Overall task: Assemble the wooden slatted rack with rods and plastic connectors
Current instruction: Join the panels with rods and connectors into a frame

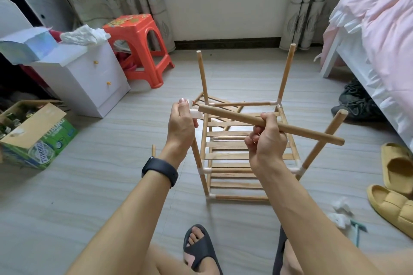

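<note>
Right hand (266, 143) and left hand (181, 125) are held above the half-built slatted rack (234, 156) on the floor. A loose rod (301, 131) is gripped in the right hand, its long axis laid right to left, its left tip just beside the white plastic connector (197, 115) pinched in the left.

Along the floor's left edge: white drawer cabinet (89, 82), crumpled white paper (85, 34) on top, green-printed cardboard box (38, 138) (bottles inside) just in front. Behind the cabinet, red plastic stool (136, 47). Along the right edge: bed (342, 56) under pink quilt (380, 18), dark shoes (353, 100) beside it, yellow slippers (388, 204) near the front corner.
</note>
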The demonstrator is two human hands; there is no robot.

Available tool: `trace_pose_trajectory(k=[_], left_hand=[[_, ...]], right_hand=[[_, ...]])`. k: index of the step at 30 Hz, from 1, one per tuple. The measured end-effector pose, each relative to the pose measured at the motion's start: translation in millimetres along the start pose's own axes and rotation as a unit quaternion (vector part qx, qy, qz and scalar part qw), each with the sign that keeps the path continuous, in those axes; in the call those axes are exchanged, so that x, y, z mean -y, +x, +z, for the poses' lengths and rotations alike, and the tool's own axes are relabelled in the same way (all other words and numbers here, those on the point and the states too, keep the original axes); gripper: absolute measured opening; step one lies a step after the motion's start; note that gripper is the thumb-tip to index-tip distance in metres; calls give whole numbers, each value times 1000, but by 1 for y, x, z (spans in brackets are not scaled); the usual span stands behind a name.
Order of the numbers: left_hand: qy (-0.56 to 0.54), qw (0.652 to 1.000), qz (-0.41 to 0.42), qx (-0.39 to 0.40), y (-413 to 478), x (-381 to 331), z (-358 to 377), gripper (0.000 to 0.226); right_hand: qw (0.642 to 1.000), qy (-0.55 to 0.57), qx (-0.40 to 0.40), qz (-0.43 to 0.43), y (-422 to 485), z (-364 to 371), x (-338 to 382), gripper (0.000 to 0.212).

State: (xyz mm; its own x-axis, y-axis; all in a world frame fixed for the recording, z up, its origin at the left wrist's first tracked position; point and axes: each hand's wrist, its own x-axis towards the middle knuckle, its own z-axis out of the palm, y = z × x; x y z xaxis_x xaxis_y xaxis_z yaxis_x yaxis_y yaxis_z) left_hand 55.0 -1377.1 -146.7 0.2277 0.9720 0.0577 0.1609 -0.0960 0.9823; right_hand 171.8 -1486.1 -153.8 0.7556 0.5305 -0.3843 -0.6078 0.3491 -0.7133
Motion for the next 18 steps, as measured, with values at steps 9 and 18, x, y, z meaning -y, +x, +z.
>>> trace_pose_trajectory(k=[9,18], left_hand=[[-9,1000,-8,-24,-6,-2,5,35],[-15,999,-11,-29,-1,0,-1,40]], right_hand=[[999,7,-13,-30,4,-1,-1,28],[993,-69,23,-89,1,0,4,33]])
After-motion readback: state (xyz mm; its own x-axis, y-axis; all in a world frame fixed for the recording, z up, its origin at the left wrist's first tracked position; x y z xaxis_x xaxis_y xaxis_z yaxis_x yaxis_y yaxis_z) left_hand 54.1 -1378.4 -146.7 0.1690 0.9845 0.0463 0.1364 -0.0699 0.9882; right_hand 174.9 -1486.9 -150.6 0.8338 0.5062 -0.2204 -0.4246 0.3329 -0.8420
